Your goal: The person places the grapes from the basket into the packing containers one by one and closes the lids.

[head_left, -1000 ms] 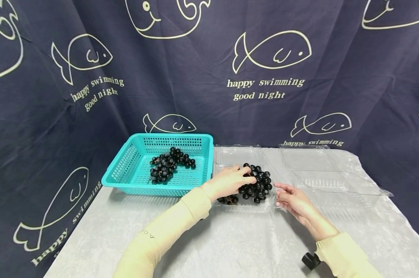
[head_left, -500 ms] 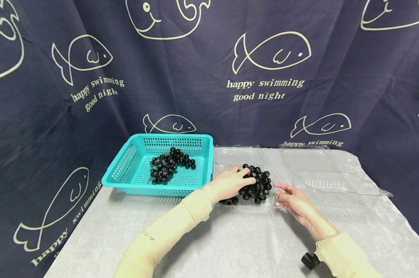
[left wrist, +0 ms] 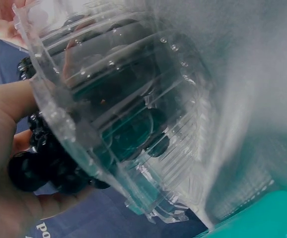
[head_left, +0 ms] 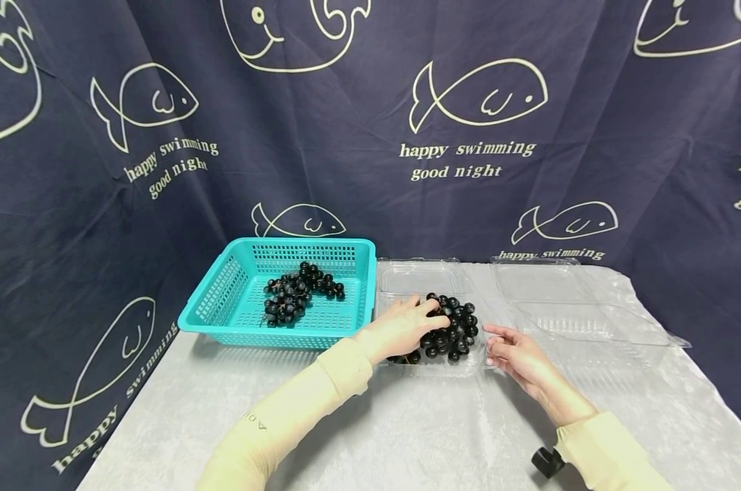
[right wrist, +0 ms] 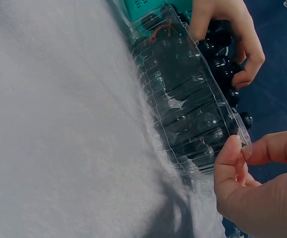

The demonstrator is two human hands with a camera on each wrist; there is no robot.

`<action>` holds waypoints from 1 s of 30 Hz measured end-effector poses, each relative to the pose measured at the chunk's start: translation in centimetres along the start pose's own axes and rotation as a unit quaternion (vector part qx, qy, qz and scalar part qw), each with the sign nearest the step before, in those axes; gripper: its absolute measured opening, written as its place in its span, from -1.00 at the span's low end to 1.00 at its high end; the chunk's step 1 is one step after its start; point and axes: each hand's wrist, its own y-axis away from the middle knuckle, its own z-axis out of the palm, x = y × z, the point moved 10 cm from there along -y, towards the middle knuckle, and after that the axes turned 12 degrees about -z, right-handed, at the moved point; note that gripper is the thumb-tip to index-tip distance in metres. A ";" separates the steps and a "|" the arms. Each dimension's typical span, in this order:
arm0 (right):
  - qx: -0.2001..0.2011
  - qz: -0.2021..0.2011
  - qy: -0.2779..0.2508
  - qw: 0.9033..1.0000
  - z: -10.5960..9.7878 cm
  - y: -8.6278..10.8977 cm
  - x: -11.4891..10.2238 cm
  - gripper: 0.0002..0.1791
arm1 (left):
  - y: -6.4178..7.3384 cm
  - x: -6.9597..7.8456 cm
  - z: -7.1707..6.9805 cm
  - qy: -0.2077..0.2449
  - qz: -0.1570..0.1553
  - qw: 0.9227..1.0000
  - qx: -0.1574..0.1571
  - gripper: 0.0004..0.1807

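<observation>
- The left hand [head_left: 401, 327] has a closed grip, its fingers curled over a bunch of black grapes [head_left: 459, 333] and touching them from above and the side.
- That bunch lies within the hinged clear clamshell container [right wrist: 210, 96], its upper grapes showing above the rim just beyond the left grip.
- Over the last second little has changed: both hands keep their places, while the bunch has shifted very slightly down and toward the left grip. I judge this to be settling the fruit in the container rather than carrying it.
- Below the left grip, more grapes and a reddish-brown stem [right wrist: 161, 32] show at the container's near end; whether they belong to the same bunch I cannot tell.
- The right hand [head_left: 518, 358], across the grapes from the left grip, pinches the container's rim corner between thumb and finger, probably to steady it.
- Beyond the left grip, the container's lid [head_left: 419, 278] lies folded back, so closing seems not yet begun.
- Left of the left grip, a teal basket [head_left: 254, 338] holds further black grapes [head_left: 288, 300].
- Right of the right grip, a second clear clamshell [head_left: 579, 324] lies open on the cloth-covered surface [head_left: 444, 429].
</observation>
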 end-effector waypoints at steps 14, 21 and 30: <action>-0.004 -0.005 0.022 1.000 0.0 0.0 0.1 -0.33 | 0.9 -0.8 -0.8 0.022 -0.022 0.999 -0.015 -0.35; -0.002 -0.003 0.025 1.000 0.0 0.0 0.0 -0.31 | 1.3 -1.5 -1.8 0.022 -0.029 0.999 0.009 -0.34; -0.001 -0.003 0.028 1.000 0.0 0.1 -0.2 -0.30 | 2.4 -1.9 -3.6 0.021 -0.031 0.999 0.033 -0.34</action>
